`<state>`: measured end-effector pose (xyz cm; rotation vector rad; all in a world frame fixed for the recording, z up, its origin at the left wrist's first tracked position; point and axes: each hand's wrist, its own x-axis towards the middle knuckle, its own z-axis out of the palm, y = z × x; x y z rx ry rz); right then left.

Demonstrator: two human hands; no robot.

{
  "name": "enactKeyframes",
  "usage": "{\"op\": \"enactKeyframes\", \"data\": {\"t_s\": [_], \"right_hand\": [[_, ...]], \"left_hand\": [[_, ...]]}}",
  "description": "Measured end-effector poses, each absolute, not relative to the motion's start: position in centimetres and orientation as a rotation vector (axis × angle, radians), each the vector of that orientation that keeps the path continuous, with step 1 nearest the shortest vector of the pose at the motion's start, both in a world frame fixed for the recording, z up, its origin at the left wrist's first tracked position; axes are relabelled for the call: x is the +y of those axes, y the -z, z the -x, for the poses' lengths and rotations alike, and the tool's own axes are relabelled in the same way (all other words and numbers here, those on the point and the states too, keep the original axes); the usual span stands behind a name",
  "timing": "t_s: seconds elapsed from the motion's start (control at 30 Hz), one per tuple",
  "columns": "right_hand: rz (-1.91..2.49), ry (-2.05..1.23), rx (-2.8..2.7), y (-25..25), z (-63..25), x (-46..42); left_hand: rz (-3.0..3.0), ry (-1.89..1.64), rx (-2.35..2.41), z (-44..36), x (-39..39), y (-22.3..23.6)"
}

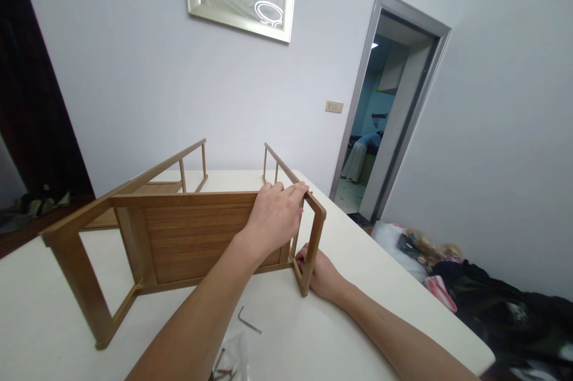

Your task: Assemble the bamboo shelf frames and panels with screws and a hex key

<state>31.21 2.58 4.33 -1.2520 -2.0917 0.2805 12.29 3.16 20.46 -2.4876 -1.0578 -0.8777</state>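
Note:
A partly joined wooden shelf unit lies on its side on the white table, its brown shelf panel (201,237) standing on edge between two ladder-like side frames. My left hand (277,211) wraps over the panel's top right corner, with its fingers reaching the right side frame (317,237). Low on the outer side of that frame is my right hand (324,273). Its fingers are pinched together near the lower joint, and what they hold is hidden. The left side frame (83,273) leans outward at the panel's other end.
An L-shaped hex key (249,321) lies on the white table (358,303) in front of the panel. Near it is a clear plastic bag (239,357) with several screws. Another wooden panel (101,220) lies behind the left frame. Clothes and bags (483,297) are heaped right of the table.

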Motion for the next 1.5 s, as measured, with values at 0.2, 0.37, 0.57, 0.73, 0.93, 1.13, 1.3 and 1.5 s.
{"op": "enactKeyframes", "data": {"t_s": [0.2,0.37,0.57,0.73,0.93,1.13,1.3,1.5], "right_hand": [[1.338,-0.112,-2.203,-4.50,-30.99,2.28],[1.373,-0.031,-2.256,-4.73,-30.88,2.09],[1.388,0.040,-2.276,-4.58,-30.82,2.07],[1.369,-0.017,-2.244,-4.45,-30.92,2.05],[1.303,-0.268,-2.127,-4.56,-31.20,2.21],[1.347,-0.195,-2.185,-4.24,-31.09,2.49],[1.373,-0.163,-2.179,-4.10,-31.06,2.55],[1.332,-0.365,-2.031,-3.99,-31.52,2.67]], "left_hand": [[2.486,0.872,-1.057,-12.28,3.13,-20.53],[2.478,0.869,-1.043,-12.30,3.10,-20.58],[2.473,0.885,-1.031,-12.27,3.10,-20.40],[2.471,0.872,-1.040,-12.29,3.23,-20.37],[2.470,0.874,-1.036,-12.30,3.20,-20.43],[2.473,0.871,-1.050,-12.34,3.19,-20.45],[2.468,0.884,-1.040,-12.36,3.26,-20.34],[2.462,0.898,-1.021,-12.30,3.35,-20.21]]}}
